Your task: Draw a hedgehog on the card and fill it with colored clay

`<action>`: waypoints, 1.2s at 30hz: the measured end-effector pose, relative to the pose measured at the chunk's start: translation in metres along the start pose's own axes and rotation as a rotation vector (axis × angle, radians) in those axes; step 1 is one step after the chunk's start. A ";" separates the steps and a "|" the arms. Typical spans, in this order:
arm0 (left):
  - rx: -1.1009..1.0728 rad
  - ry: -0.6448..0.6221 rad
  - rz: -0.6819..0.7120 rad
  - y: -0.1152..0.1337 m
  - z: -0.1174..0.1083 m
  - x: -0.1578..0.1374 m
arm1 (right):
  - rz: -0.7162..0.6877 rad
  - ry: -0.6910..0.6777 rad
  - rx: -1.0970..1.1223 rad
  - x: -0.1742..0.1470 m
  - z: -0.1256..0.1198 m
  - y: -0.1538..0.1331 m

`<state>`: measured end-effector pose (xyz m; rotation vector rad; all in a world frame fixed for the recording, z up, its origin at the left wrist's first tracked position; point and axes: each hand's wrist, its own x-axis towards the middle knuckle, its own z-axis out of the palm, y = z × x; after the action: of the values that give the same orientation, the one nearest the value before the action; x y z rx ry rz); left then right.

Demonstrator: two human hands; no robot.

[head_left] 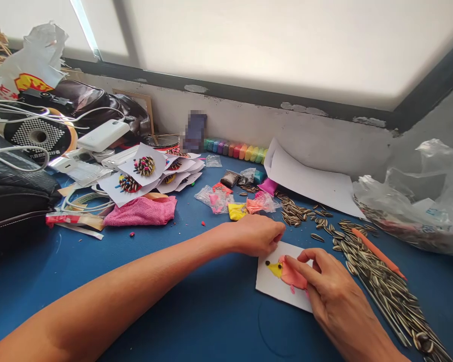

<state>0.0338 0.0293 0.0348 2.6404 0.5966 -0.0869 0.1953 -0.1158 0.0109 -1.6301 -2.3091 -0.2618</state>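
A small white card (266, 286) lies on the blue table, bearing a flat clay hedgehog (292, 275) with a salmon-pink body, a yellow face, a black nose and eye, and pink feet. My right hand (334, 286) rests over the hedgehog's body, its index fingertip touching the clay near the head and its thumb apart from that finger, by the lower right. At the card's top edge is my left hand (256, 234), with curled fingers pressed together. Whatever those fingertips hold, if anything, is hidden. Sunflower seeds (385, 281) are strewn to the right.
An orange stick (379, 254) lies among the seeds. Clay packets (237, 211) sit beyond my left hand. White sheets (309, 183) and a plastic bag (430, 201) stand at the back right. Finished seed-covered cards (143, 168), a pink cloth (141, 216) and a black bag (15, 196) occupy the left.
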 end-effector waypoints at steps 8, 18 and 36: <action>-0.014 -0.010 -0.003 0.002 -0.002 -0.001 | 0.021 0.000 -0.019 0.004 -0.001 -0.008; -0.022 -0.017 -0.001 0.001 -0.002 -0.001 | -0.026 0.014 -0.038 0.001 -0.004 -0.007; -0.016 -0.009 -0.003 0.002 -0.002 -0.002 | 0.072 0.038 -0.001 0.000 0.007 -0.001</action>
<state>0.0326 0.0278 0.0375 2.6226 0.5955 -0.0951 0.1936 -0.1143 0.0045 -1.6899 -2.2176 -0.2755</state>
